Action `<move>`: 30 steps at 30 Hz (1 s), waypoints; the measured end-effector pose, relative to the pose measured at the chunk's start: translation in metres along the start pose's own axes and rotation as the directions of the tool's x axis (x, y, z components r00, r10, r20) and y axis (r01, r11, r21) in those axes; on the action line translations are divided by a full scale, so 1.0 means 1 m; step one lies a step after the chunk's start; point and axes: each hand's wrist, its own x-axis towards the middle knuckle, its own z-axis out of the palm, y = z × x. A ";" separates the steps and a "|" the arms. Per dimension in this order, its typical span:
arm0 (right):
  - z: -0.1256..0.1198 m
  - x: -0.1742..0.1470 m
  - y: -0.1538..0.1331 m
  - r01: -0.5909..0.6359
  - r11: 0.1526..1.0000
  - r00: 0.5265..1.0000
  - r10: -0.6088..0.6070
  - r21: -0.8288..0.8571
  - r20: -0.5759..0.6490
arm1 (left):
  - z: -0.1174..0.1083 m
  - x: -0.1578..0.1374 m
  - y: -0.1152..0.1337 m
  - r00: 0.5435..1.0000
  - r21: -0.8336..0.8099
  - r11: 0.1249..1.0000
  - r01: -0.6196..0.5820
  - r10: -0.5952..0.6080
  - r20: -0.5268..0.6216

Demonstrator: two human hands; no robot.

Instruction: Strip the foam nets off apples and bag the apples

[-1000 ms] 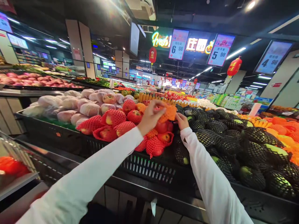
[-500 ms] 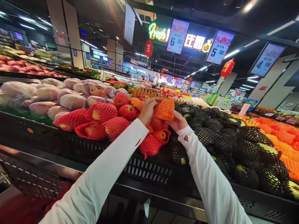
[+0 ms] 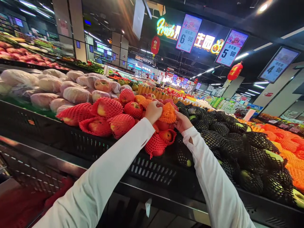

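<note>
An orange foam fruit net is between my two hands, above the red apples. My left hand is closed on its left side, with the fingers bent round the edge. On the right, my right hand pinches the lower edge between thumb and fingers. I cannot tell whether a fruit is inside the net. Just below it lies a bare red apple, partly covered by the net. In front, another apple sits in a red foam net, close to my right hand.
Apples in red nets fill the crate left of my hands, with film-wrapped fruit beyond. Green fruit in black nets is heaped on the right. The black crate wall runs along the front. Price signs hang overhead.
The orange net has become rounder and more bunched, and it sits slightly lower against the apples. Both hands stay on it. The camera view has shifted a little.
</note>
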 end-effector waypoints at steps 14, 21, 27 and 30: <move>-0.010 0.006 0.000 -0.148 0.982 0.984 0.134 -0.119 -0.121 | -0.006 -0.012 0.010 0.977 0.558 0.826 -0.079 -0.047 0.208; -0.008 0.000 -0.008 -0.080 0.995 0.989 0.071 -0.065 -0.129 | -0.004 -0.004 -0.002 0.986 0.386 0.921 -0.051 -0.016 0.167; -0.003 -0.006 -0.014 -0.084 0.996 0.996 0.085 0.012 -0.034 | 0.001 0.002 -0.011 0.989 0.316 0.948 -0.024 -0.022 0.143; -0.005 -0.003 -0.009 -0.072 0.997 0.996 0.073 -0.024 0.048 | 0.002 0.002 -0.011 0.989 0.302 0.953 -0.029 -0.016 0.147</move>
